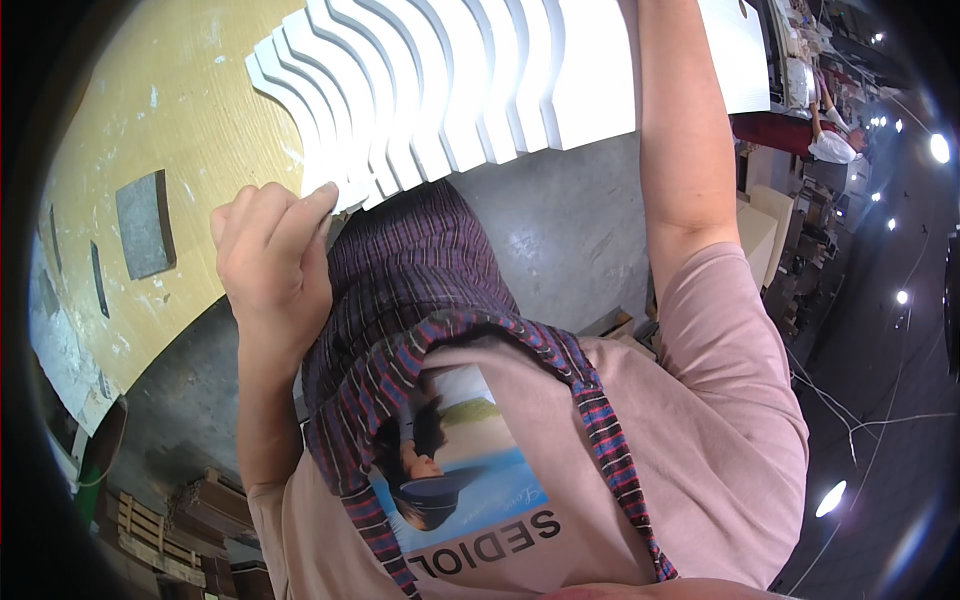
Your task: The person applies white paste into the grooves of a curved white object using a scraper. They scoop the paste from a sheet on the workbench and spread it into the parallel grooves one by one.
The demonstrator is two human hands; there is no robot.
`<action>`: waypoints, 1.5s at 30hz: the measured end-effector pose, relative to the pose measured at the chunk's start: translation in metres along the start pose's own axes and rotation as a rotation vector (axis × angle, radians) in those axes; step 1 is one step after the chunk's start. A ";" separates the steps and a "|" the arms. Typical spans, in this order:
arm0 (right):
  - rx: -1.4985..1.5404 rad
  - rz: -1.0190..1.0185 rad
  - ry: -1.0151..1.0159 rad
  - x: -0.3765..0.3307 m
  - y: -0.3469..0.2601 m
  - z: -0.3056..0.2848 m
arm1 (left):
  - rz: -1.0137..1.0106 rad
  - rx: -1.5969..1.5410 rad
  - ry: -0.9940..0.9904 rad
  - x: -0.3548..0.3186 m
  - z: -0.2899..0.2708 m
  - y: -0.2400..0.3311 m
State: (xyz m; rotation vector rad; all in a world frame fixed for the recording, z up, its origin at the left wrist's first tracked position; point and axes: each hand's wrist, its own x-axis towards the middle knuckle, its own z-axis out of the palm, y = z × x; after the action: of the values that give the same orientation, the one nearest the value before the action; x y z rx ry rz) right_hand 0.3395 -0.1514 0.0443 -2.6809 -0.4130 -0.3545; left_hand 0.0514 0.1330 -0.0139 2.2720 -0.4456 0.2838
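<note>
Holding left forearm [268,400] roughly upright, bending slightly at the wrist. Curling the outer fingers of left hand [268,255] into the palm, stretching forefinger toward the lower left corner of the white boards [420,90]. Pinching that corner between forefinger and thumb, leaving hardly any gap; being unable to tell the number of layers gripped. Stretching right arm [690,130] straight up past the upper edge of the head view, crossing over the right part of the boards; losing sight of right hand there, so being unable to tell its opening or hold.

Locating the white boards at upper centre, lying overlapped in a stepped fan, showing wavy edges. Noting pale yellow tabletop [200,90] to their left, bearing white smears and scuffs. Finding a grey block [143,225] lying on it, left of left hand, and a thin dark strip [98,280] near the block. Wearing striped apron [410,270] over pinkish T-shirt [700,400].

Viewing grey floor [560,220] past the apron and a wooden pallet [150,535] at lower left. Observing another person [833,148] in a white top at far right, well apart, and bright lamps [938,148] dotting the dark ceiling [880,350].
</note>
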 end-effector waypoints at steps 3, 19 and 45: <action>0.048 0.046 -0.019 -0.001 -0.003 0.002 | -0.036 -0.078 -0.040 -0.002 -0.002 0.000; 0.029 0.027 -0.010 -0.001 -0.002 0.001 | -0.432 -0.598 -0.162 -0.012 0.005 -0.025; 0.022 -0.005 -0.001 -0.001 0.004 0.004 | -0.344 -0.434 -0.147 -0.013 0.002 -0.020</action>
State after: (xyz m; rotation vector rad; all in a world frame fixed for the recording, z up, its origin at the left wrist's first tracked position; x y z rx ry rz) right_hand 0.3408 -0.1531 0.0396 -2.6595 -0.4213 -0.3481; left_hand 0.0479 0.1474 -0.0331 1.9032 -0.1616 -0.1453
